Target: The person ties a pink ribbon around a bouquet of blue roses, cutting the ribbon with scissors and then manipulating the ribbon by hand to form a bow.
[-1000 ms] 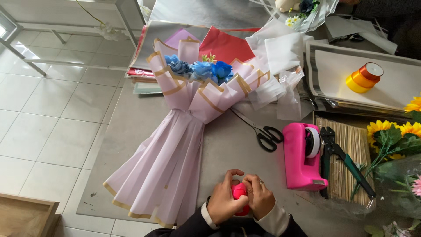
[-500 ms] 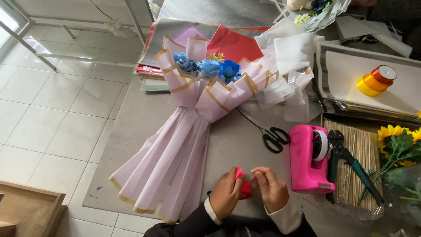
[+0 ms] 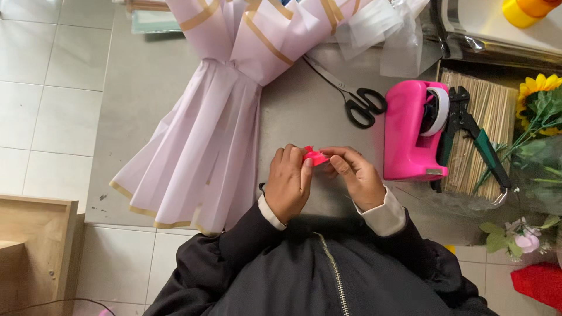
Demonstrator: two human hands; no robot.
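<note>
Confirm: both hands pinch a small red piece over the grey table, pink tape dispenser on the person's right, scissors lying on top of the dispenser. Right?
Not quite. The head view shows the scissors lying flat on the grey table beside the pink tape dispenser, not on top of it. The rest holds: left hand and right hand both pinch the small red piece.

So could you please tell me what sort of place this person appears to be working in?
Probably a florist's workbench. A bouquet wrapped in lilac paper lies on the grey table, sunflowers sit at the right edge, and scissors and a pink tape dispenser lie beside both hands, which pinch a small red piece.
</note>
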